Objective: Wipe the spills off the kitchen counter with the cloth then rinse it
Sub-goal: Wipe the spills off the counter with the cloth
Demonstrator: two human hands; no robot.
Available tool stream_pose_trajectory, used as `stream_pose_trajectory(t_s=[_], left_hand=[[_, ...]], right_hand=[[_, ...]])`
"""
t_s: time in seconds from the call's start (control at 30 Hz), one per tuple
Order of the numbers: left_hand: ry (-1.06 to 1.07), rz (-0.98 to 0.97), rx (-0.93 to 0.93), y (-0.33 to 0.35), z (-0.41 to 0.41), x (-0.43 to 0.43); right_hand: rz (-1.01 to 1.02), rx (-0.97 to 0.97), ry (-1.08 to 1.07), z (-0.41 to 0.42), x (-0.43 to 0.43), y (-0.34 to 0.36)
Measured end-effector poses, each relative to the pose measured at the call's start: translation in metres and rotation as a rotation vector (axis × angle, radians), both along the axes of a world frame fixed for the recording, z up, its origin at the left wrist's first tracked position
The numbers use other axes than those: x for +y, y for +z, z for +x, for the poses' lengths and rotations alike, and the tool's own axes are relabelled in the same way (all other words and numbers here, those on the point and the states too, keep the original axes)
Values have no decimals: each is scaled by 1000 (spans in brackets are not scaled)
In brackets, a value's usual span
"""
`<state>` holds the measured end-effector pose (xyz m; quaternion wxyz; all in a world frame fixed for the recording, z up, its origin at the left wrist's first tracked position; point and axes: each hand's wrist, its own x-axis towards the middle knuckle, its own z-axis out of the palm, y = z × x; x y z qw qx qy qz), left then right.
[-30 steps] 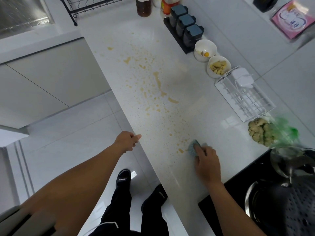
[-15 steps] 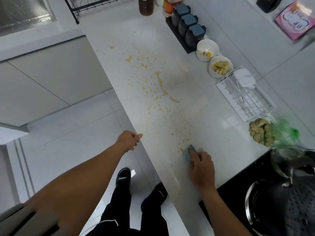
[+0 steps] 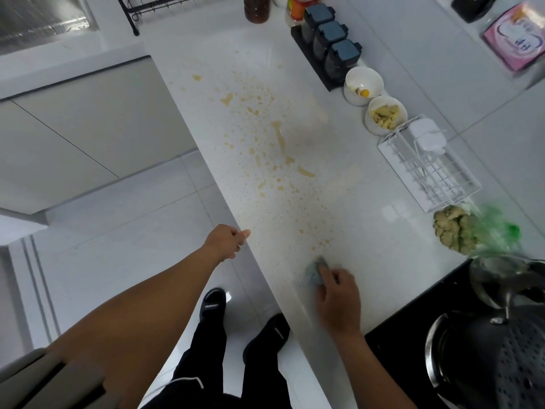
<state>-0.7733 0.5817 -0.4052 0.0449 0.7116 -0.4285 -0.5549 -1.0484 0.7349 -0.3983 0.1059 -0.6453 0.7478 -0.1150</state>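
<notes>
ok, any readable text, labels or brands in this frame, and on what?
None can be quoted with confidence.
Left slipper: white strap lettering, too blurred to read.
Right slipper: small side lettering, too small.
Pink packet: large dark characters, blurred.
Orange-labelled bottle: label illegible.

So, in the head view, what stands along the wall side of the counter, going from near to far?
Beige lumpy food → white wire rack → bowl of pale pieces → bowl with a yellow bit → three dark lidded jars.
</notes>
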Motion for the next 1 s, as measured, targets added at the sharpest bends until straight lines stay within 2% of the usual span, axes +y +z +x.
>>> stream_pose_trajectory(t_s=[0.03,0.07,0.1,0.17,0.2,0.3,0.33,0.4,0.43,0.47,0.53,0.57,0.6,0.63,0.67,0.7,0.77,0.9,1.0], left_hand=[[5,-1,7,0,0,0],[9,-1,13,0,0,0],[9,-2,15,0,0,1],[5,-5,15,1,1,1],[4,-4,16,1,1,1],[14,-2,30,3,1,-1],[19,-3,34,3,0,0],[32,-5,42,2,-1,3],[34,-7,44,2,-1,3],[29,-11,39,3,-1,3],[-2,-22,21,3,1,2],[-12,-26,17,3,1,1],[-23,-22,19,3,2,1],[-38,-22,19,2,2,1],[-56,-20,15,2,1,1],[-65,-12,7,1,2,2],[-81,2,-9,1,5,1],[-114,8,-16,8,8,-10],[-82,31,-33,13,10,-24]], right_hand=[[-8,-23,-147,1,-2,0],[-7,-18,-199,5,-3,0],[7,10,-114,11,-3,1],[16,56,197,16,-1,1],[30,39,205,14,-2,2],[30,-42,-177,15,-6,1],[34,-19,-121,21,-5,2],[37,43,289,29,2,2],[40,35,389,25,3,3],[64,-1,331,21,1,5],[72,-63,-67,14,1,5],[65,-44,-139,17,2,7],[68,-5,-54,23,7,9],[90,11,123,29,14,9],[110,-6,289,34,21,10],[140,-41,366,36,27,10],[178,-90,313,29,28,12],[162,-28,125,-16,5,14],[123,-34,-201,-68,-26,19]])
